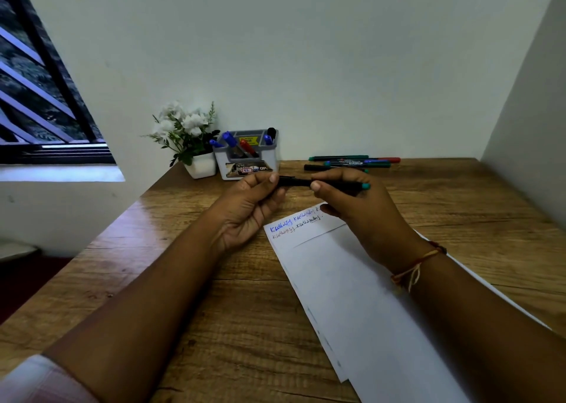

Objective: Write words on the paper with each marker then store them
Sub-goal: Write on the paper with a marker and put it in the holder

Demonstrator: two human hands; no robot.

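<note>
Left hand: on my feed it sits palm-up, left of the paper; thumb and curled fingers pinch the left end of the black marker
Right hand: curled round the same marker's barrel, thumb on top; the marker's teal end pokes out on the right of this hand; the two hands are near each other, joined only by the marker, which lies level above the table; I cannot tell whether its cap is seated or parted
Wall: pale and plain behind the table; a second wall closes the right side
Table: wood-grain top; both forearms reach across it
Window: far left; dark frame with slanted bars
Paper: white sheets lying at a slant on the table under the right forearm; I read handwriting in blue, red and darker ink along the top edge, just below the held marker
Plant: white flowers in a small white pot against the wall, just beside the organiser's left side
Organiser: grey, divided into compartments, at the wall behind the left hand; blue, red and black markers stand in it
Loose markers: several lying flat near the wall, right of the organiser and behind the right hand; teal, blue and red ends show
Wrist thread: red and yellow cord tied round the right wrist
</note>
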